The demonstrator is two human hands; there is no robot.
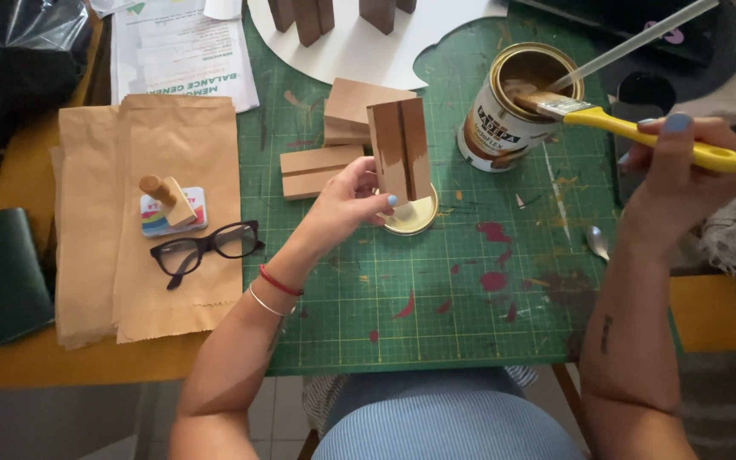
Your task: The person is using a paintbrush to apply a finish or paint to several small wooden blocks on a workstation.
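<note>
My left hand [353,198] holds a small wooden block [399,150] upright over the green cutting mat [436,290]; the block has a groove down its middle and is partly coated in brown paint. My right hand [673,175] grips a yellow-handled paintbrush [619,126] whose bristles rest on the rim of an open tin of brown paint [513,106]. The tin's lid [411,216] lies on the mat just under the block.
More grooved wooden blocks [334,136] lie stacked on the mat behind my left hand, and darker painted ones [308,17] stand on white paper at the back. Brown paper bags [151,213] with black glasses [206,247] and a wooden stamp [168,200] lie at left. A spoon [598,243] lies at right.
</note>
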